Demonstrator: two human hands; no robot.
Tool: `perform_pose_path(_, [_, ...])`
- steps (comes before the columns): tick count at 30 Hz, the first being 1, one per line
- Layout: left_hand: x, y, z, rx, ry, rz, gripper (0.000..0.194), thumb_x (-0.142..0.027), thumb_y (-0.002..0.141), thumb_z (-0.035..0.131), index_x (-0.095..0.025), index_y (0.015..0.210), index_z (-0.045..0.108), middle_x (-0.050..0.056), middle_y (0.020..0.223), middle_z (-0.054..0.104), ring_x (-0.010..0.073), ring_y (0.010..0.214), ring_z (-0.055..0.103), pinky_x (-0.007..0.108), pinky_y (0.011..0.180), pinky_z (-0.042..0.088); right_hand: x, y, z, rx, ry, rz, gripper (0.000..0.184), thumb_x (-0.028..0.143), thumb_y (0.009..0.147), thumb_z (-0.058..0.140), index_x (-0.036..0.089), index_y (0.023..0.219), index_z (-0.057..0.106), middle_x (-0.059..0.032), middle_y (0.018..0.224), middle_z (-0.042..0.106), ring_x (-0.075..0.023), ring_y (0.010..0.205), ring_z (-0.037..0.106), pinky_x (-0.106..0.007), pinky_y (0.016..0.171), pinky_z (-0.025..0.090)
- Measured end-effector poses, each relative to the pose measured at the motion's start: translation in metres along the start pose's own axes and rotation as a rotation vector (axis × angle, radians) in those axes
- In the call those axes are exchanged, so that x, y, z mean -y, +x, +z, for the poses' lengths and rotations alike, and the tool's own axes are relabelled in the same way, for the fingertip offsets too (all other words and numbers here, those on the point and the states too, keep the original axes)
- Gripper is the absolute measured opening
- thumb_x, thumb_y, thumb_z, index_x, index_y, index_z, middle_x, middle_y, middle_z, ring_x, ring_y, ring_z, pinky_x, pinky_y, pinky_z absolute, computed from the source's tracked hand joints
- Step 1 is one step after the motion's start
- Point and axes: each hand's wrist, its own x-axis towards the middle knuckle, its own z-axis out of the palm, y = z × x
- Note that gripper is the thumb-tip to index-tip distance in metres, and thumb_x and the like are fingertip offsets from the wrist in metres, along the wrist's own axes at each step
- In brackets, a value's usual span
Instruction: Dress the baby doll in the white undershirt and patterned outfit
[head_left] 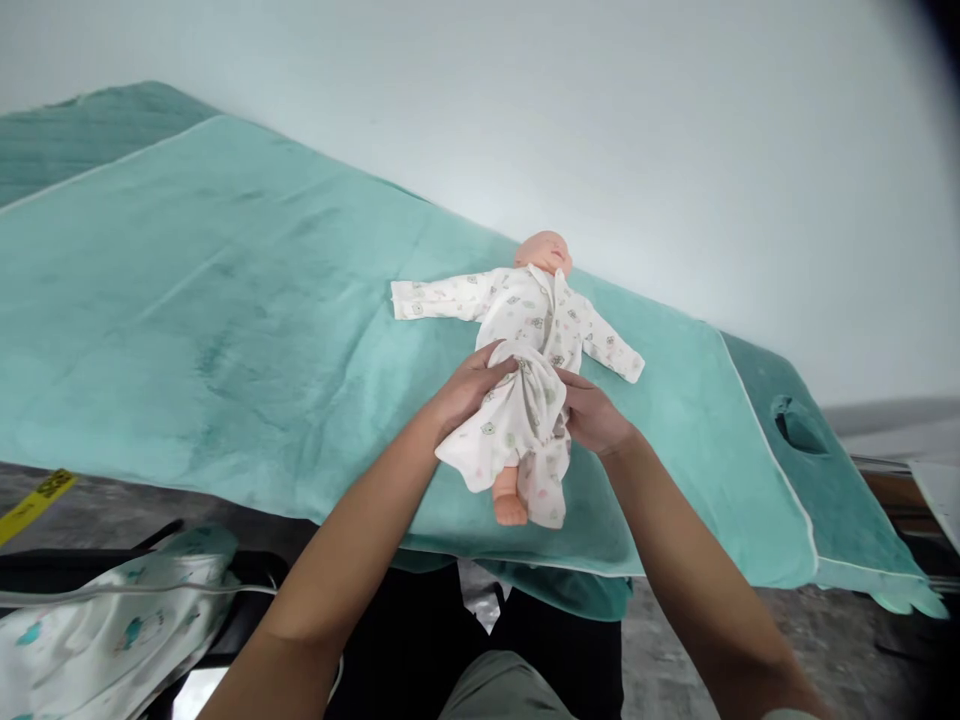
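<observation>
A baby doll [544, 250] lies on its back with its head toward the wall, dressed in a white printed baby top [525, 310] with both sleeves spread out. Over its hips and legs are bunched white printed baby pants [517, 410]. One bare foot [510, 505] pokes out below the cloth; the other is covered. My left hand [472, 385] pinches the upper edge of the pants on the left, thumb on top. On the right side, my right hand [592, 408] grips the same cloth near the doll's waist, its fingertips partly hidden.
A teal cover [300, 300] spreads over the long table, which stands against a white wall [525, 100]. At the table's right end is a face hole [799, 425]. Lower left, a white patterned cloth [127, 630] lies on a black chair beside a pale cable [135, 592].
</observation>
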Motion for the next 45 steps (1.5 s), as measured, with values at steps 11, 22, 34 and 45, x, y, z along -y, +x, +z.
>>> perform_pose_path(11, [-0.002,-0.001,0.001,0.021,-0.07,-0.006,0.036,-0.043,0.074,0.079,-0.016,0.093,0.066,0.002,0.079,0.067,0.0147,0.069,0.061,0.026,0.068,0.049,0.016,-0.007,0.013,0.215,-0.268,0.075,0.037,0.036,0.071,0.084,0.018,0.101,0.073,-0.0046,0.098,0.074,-0.0222,0.092,0.068,-0.034,0.083,0.054])
perform_pose_path(22, [-0.003,-0.001,-0.007,0.227,0.256,-0.012,0.043,-0.042,0.068,0.085,-0.015,0.1,0.073,0.006,0.096,0.074,0.0224,0.087,0.067,0.031,0.079,0.05,0.003,-0.009,0.001,0.07,-0.071,-0.088,0.043,0.052,0.074,0.079,0.02,0.102,0.073,-0.0053,0.094,0.074,-0.0221,0.088,0.07,-0.034,0.077,0.056])
perform_pose_path(34, [0.0,-0.011,0.012,0.04,0.085,0.027,0.041,-0.046,0.076,0.079,-0.013,0.1,0.073,0.009,0.095,0.075,0.023,0.091,0.068,0.032,0.083,0.051,0.002,-0.006,0.002,0.142,-0.096,-0.096,0.041,0.057,0.082,0.07,0.019,0.07,0.063,0.0015,0.057,0.055,-0.0132,0.054,0.05,-0.028,0.056,0.043])
perform_pose_path(45, [0.037,-0.153,0.112,-0.669,-0.306,-0.095,0.05,-0.043,0.08,0.076,-0.02,0.124,0.069,0.01,0.111,0.075,0.0253,0.103,0.071,0.034,0.091,0.056,0.02,-0.027,0.013,0.369,-1.0,-0.082,0.006,0.02,0.081,0.062,0.019,0.076,0.061,0.0004,0.077,0.066,-0.0152,0.071,0.058,-0.026,0.061,0.036])
